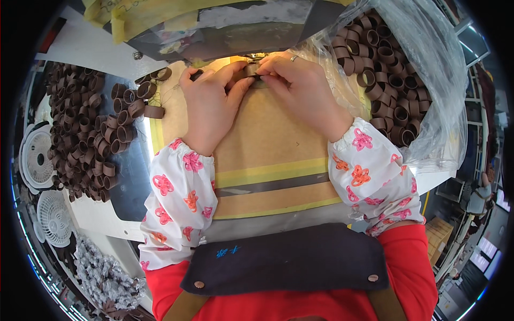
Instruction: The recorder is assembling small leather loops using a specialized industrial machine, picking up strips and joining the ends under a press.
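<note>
Both my hands meet at the lit spot under the front of a large machine head (230, 32). My left hand (214, 101) pinches a small brown fabric loop (251, 69) from its left side. On the right of the same loop, the thumb and fingers of my right hand (300, 85) are closed, and a ring sits on one finger. Another dark brown piece (197, 75) shows beside the knuckles of my left hand; whether it is held there cannot be told. My fingers partly cover the loop, and the machine head hides what lies behind it.
Brown loops (80, 128) lie heaped on the left, a few near my left wrist. More loops (393, 80) fill a clear plastic bag (444, 91) at right. A tan board with yellow tape (273, 166) spans the work surface. White fans (53, 216) stand at far left.
</note>
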Motion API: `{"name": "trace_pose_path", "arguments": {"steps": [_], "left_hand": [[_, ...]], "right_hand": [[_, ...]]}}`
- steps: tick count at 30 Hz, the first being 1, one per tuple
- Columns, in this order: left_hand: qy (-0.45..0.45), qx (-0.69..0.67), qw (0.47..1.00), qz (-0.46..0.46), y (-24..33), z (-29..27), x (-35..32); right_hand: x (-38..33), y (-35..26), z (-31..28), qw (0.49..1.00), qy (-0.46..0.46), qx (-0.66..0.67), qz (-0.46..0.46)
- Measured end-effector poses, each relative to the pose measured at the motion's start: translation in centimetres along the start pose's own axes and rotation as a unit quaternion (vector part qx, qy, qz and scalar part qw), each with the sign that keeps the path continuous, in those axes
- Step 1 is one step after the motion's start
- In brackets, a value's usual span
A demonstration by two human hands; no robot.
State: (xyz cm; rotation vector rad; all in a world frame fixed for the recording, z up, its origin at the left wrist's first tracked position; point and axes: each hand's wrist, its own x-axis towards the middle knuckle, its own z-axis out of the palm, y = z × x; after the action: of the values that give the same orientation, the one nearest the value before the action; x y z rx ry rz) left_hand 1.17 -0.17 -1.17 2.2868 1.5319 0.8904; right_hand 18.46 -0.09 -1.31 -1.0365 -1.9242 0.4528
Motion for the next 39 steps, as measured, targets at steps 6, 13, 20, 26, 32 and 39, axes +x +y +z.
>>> {"name": "trace_pose_path", "arguments": {"steps": [6,13,20,26,32,39], "left_hand": [[0.001,-0.019,0.999,-0.032,0.2,0.1,0.4],[0.029,-0.062,0.996,-0.052,0.0,1.0,1.4],[0.028,-0.039,0.999,-0.021,-0.7,1.2,1.6],[0.005,-0.069,0.996,-0.053,-0.7,0.9,1.9],[0.006,-0.081,0.996,-0.04,-0.7,1.0,2.1],[-0.009,-0.095,0.993,-0.069,-0.9,0.8,2.0]], "right_hand": [[-0.2,0.4,0.1,0.998,0.006,-0.054,-0.033],[1.0,0.0,-0.7,0.998,-0.003,-0.012,0.064],[1.3,0.4,-0.4,0.998,0.01,-0.029,0.05],[1.3,0.4,-0.4,0.999,0.011,-0.032,0.043],[1.2,0.1,-0.6,0.99,-0.009,-0.124,0.06],[1.4,0.1,-0.6,0.985,-0.021,-0.157,0.075]]}}
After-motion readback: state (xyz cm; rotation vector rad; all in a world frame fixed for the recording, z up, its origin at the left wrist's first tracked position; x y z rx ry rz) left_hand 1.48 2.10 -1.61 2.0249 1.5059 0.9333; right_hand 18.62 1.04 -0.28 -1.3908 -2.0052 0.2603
